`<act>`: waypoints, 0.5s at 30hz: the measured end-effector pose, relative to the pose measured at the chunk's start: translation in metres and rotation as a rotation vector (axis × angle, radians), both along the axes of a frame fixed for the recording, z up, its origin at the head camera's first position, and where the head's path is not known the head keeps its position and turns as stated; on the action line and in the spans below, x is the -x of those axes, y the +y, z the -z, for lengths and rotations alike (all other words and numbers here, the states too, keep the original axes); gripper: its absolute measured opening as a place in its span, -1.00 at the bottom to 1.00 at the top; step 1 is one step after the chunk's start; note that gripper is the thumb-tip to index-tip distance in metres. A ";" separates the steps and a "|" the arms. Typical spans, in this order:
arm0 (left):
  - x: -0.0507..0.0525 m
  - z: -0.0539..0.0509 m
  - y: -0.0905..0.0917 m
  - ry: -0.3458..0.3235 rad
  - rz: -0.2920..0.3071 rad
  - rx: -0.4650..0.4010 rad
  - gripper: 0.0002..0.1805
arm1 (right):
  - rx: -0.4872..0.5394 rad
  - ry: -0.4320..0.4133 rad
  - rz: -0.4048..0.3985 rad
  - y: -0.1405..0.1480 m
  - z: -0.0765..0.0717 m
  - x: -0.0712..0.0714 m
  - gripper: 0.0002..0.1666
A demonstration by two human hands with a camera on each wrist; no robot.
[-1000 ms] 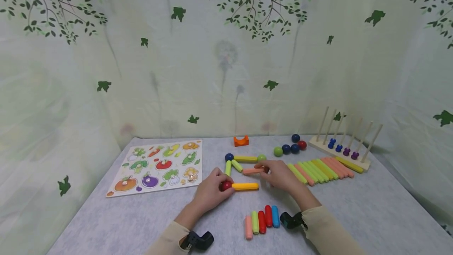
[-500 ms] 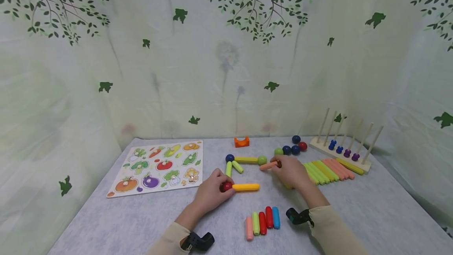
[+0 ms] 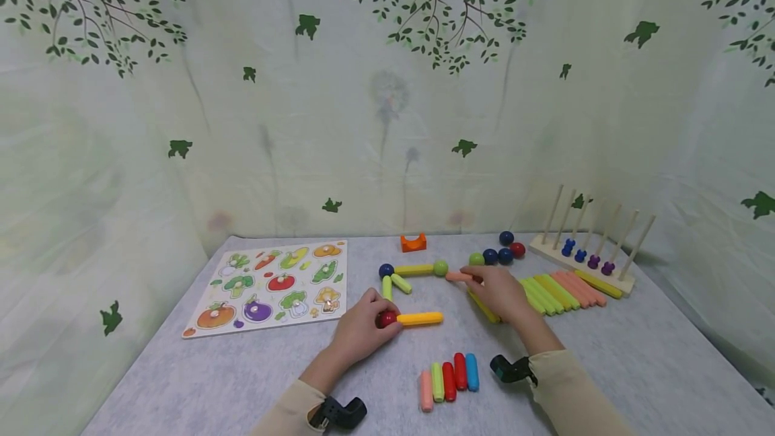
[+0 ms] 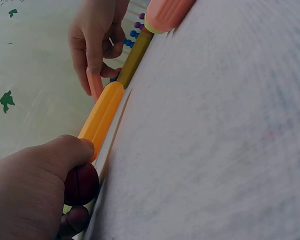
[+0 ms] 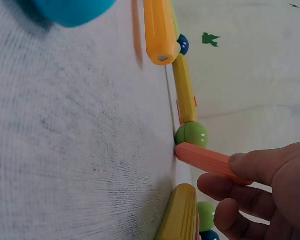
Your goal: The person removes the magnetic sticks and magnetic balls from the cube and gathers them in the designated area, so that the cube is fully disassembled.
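Observation:
My left hand (image 3: 363, 325) grips a red ball (image 3: 387, 318), from which a yellow-orange rod (image 3: 422, 319) sticks out to the right. Between thumb and fingers, my right hand (image 3: 499, 293) pinches a salmon rod (image 3: 458, 276). In the right wrist view the far end of that rod meets a green ball (image 5: 192, 134). A yellow rod (image 3: 414, 270) links this ball to a dark blue ball (image 3: 386, 270). Two light green rods (image 3: 401, 283) run from the blue ball; one reaches toward the red ball, its near end hidden by my left hand.
Several short rods (image 3: 449, 382) lie in front. A row of rods (image 3: 557, 293), loose balls (image 3: 498, 256) and a pegged wooden stand (image 3: 581, 261) are at the right. A vegetable puzzle board (image 3: 272, 288) lies left; an orange curved block (image 3: 414, 243) sits behind.
My right hand has carried the salmon rod rightward, away from the light green rod, and brought its tip to the green ball. The blue ball, yellow rod and green ball have shifted slightly left.

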State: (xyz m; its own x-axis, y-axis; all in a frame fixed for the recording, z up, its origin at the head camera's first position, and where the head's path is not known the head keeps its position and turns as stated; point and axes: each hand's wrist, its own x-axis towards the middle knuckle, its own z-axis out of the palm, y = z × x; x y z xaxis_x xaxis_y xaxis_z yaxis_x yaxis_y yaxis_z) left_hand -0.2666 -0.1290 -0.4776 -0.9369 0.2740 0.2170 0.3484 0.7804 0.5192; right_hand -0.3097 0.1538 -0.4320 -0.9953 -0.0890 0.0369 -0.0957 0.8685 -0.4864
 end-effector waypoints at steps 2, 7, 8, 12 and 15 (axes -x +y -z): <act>0.000 0.000 0.000 0.000 0.000 0.000 -0.78 | 0.003 -0.006 -0.002 0.000 0.000 -0.001 -0.55; -0.001 0.000 0.000 -0.002 -0.004 0.001 -0.78 | 0.023 0.005 0.006 0.003 -0.006 -0.005 -0.56; -0.001 0.000 0.000 -0.001 -0.004 0.001 -0.78 | 0.037 0.008 0.007 0.005 -0.008 -0.005 -0.57; -0.001 0.000 0.000 -0.004 -0.004 0.002 -0.78 | 0.105 0.031 0.006 0.013 -0.014 -0.012 -0.59; -0.001 -0.001 -0.001 -0.009 -0.007 -0.001 -0.78 | 0.174 0.069 -0.016 0.023 -0.020 -0.017 -0.61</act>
